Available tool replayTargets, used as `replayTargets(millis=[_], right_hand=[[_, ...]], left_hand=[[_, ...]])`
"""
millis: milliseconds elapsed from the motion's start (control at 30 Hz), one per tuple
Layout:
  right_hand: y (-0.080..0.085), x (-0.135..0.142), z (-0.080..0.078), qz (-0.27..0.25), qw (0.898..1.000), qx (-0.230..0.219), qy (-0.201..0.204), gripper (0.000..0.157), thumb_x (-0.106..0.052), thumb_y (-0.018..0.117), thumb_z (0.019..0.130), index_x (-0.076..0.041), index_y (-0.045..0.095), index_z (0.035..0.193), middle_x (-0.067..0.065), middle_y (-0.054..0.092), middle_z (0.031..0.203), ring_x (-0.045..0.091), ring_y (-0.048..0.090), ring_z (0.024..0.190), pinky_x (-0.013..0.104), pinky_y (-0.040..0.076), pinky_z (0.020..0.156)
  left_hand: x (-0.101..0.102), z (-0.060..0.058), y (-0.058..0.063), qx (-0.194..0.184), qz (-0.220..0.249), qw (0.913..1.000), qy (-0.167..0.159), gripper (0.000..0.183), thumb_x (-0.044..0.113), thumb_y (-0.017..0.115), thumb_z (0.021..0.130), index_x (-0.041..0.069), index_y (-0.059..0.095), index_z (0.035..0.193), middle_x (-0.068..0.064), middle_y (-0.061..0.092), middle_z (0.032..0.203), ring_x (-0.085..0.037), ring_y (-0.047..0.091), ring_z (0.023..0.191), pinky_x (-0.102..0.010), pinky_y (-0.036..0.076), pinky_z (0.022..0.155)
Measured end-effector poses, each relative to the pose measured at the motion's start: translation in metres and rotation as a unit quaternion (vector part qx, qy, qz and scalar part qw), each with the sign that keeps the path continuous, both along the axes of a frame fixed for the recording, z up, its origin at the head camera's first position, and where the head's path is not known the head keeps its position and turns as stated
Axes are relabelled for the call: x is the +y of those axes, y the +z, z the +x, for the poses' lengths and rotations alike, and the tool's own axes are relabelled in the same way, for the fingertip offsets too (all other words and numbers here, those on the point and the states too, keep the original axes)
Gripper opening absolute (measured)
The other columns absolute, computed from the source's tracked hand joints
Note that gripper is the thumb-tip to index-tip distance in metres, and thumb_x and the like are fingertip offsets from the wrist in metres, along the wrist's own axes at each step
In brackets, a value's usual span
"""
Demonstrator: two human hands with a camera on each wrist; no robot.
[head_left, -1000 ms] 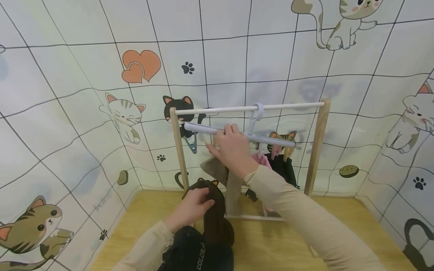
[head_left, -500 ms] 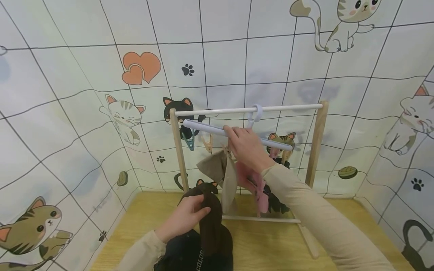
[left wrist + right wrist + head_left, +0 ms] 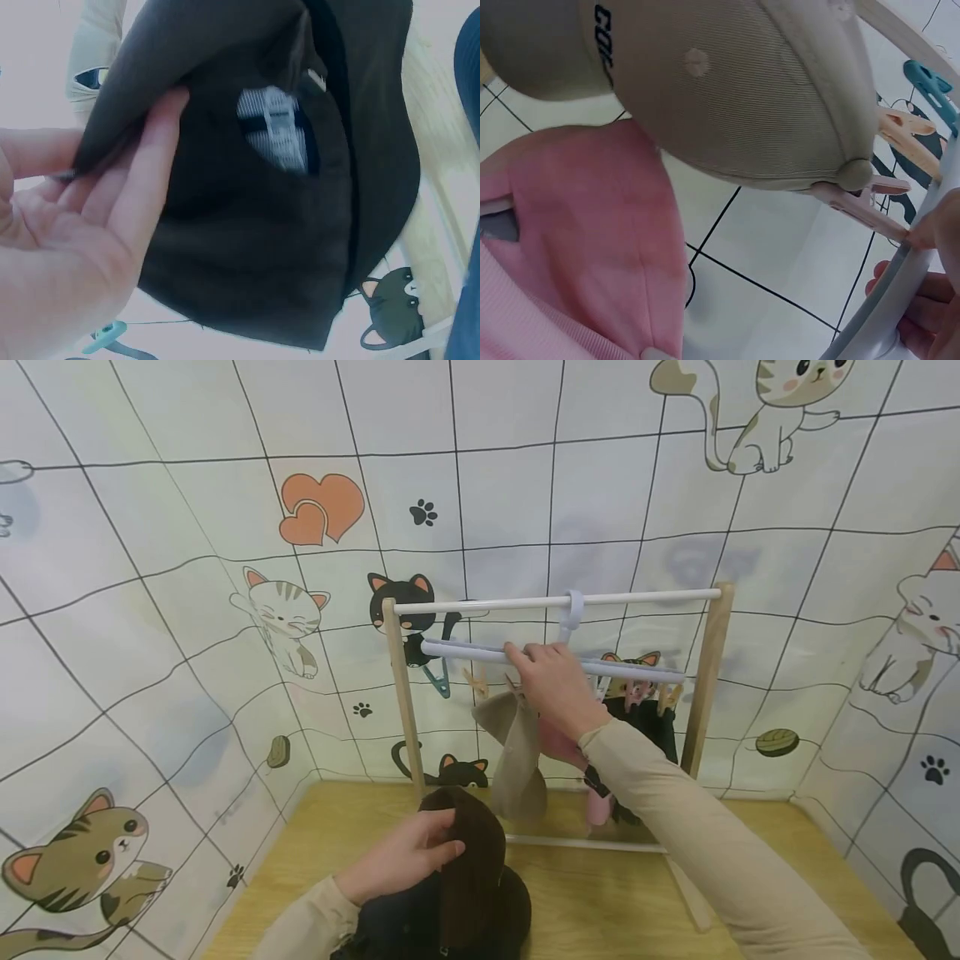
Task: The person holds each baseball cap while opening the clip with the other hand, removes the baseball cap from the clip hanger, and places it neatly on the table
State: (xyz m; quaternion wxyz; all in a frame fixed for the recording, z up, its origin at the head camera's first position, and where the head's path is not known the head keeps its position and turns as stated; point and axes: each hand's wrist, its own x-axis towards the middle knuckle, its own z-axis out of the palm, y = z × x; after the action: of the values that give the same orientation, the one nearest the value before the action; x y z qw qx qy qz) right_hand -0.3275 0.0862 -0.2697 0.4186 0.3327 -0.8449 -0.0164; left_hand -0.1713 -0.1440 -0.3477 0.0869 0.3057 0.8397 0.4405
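Note:
My left hand (image 3: 405,856) pinches the edge of a dark brown cap (image 3: 480,872), thumb on one side. In the left wrist view the fingers (image 3: 154,165) reach in under the cap's fabric (image 3: 240,247), near its back opening. Over at the rack, my right hand (image 3: 558,685) grips the pale lilac bar of a clip hanger (image 3: 465,652). Below that hand a beige cap (image 3: 742,90) hangs from a pink clip (image 3: 859,210). Beside it is a pink cap (image 3: 592,217), partly covered by my right arm in the head view. A black cap (image 3: 652,727) hangs farther right.
The hanger's hook (image 3: 574,608) loops over the white rod (image 3: 487,607) of a wooden-post rack (image 3: 708,677). A teal clip (image 3: 438,681) and a peach clip (image 3: 476,683) hang at the bar's left. Wooden tabletop (image 3: 600,902) lies below; a cat-print wall (image 3: 510,502) stands behind.
The hanger bar has turned and its right end shifted right, with the hanging caps swinging along. My left hand has tilted the brown cap, and the white lettering near it is out of sight.

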Motion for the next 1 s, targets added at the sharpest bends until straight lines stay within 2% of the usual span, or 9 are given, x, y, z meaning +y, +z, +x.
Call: replayTargets(millis=[67,167,300,367,567,667,867,1000], right_hand=[[0.0,0.002,-0.001,0.002,1.0,-0.002,-0.007,0.04,-0.005,0.061,0.082,-0.009,0.049,0.12,0.012,0.059,0.09,0.028,0.057,0.083,0.041,0.043,0.077],[0.002,0.003,-0.001,0.009,1.0,-0.012,-0.017,0.039,-0.004,0.062,0.08,-0.009,0.051,0.117,0.012,0.059,0.087,0.027,0.058,0.08,0.04,0.043,0.076],[0.006,0.004,0.001,0.022,0.999,-0.039,-0.029,0.033,-0.001,0.061,0.08,-0.009,0.053,0.111,0.011,0.06,0.084,0.026,0.059,0.077,0.04,0.045,0.072],[0.009,0.004,0.001,0.023,0.998,-0.051,-0.029,0.029,-0.001,0.059,0.08,-0.01,0.055,0.108,0.01,0.061,0.081,0.024,0.058,0.073,0.039,0.045,0.067],[0.018,-0.001,0.001,0.021,0.993,-0.104,-0.045,0.027,-0.002,0.058,0.08,-0.013,0.055,0.105,0.007,0.059,0.075,0.019,0.053,0.063,0.034,0.041,0.055],[0.021,-0.003,0.002,0.032,0.99,-0.121,-0.061,0.03,-0.005,0.059,0.08,-0.015,0.054,0.108,0.007,0.06,0.078,0.019,0.054,0.066,0.034,0.041,0.056],[0.021,-0.002,0.004,0.031,0.992,-0.104,-0.062,0.025,-0.006,0.059,0.08,-0.015,0.056,0.104,0.006,0.061,0.077,0.018,0.055,0.064,0.033,0.042,0.053],[0.02,0.0,0.006,0.022,0.993,-0.099,-0.056,0.025,-0.004,0.059,0.08,-0.014,0.056,0.102,0.005,0.06,0.074,0.017,0.054,0.062,0.032,0.04,0.053]], left_hand=[[-0.001,-0.001,-0.003,-0.012,0.014,0.9993,-0.032,0.006,0.012,0.051,0.09,0.008,0.055,0.094,0.0,0.058,0.081,-0.01,0.056,0.069,-0.026,0.046,0.06],[-0.005,-0.007,-0.01,-0.022,0.03,0.9964,-0.076,0.016,0.01,0.051,0.09,0.008,0.056,0.104,-0.001,0.061,0.09,-0.008,0.056,0.072,-0.026,0.047,0.061],[-0.011,-0.013,-0.023,-0.08,0.057,0.9897,-0.105,0.025,0.008,0.051,0.09,0.004,0.054,0.114,-0.006,0.062,0.098,-0.01,0.058,0.079,-0.027,0.048,0.06],[-0.014,-0.014,-0.029,-0.115,0.067,0.9856,-0.105,0.028,0.007,0.051,0.089,0.003,0.053,0.117,-0.008,0.062,0.103,-0.012,0.059,0.087,-0.028,0.048,0.062],[-0.02,-0.014,-0.049,-0.141,0.074,0.9798,-0.121,0.019,0.007,0.05,0.089,0.003,0.057,0.106,-0.01,0.063,0.092,-0.011,0.058,0.078,-0.028,0.048,0.062],[-0.026,-0.01,-0.057,-0.18,0.104,0.9711,-0.118,0.021,0.006,0.05,0.089,-0.001,0.055,0.108,-0.014,0.062,0.095,-0.015,0.059,0.083,-0.032,0.049,0.065],[-0.04,-0.005,-0.073,-0.241,0.154,0.9542,-0.088,0.028,0.006,0.048,0.09,-0.004,0.051,0.116,-0.019,0.06,0.102,-0.025,0.06,0.089,-0.037,0.049,0.07],[-0.047,-0.002,-0.083,-0.239,0.161,0.9551,-0.067,0.035,0.004,0.048,0.089,-0.001,0.047,0.123,-0.018,0.058,0.109,-0.027,0.058,0.093,-0.037,0.049,0.069]])
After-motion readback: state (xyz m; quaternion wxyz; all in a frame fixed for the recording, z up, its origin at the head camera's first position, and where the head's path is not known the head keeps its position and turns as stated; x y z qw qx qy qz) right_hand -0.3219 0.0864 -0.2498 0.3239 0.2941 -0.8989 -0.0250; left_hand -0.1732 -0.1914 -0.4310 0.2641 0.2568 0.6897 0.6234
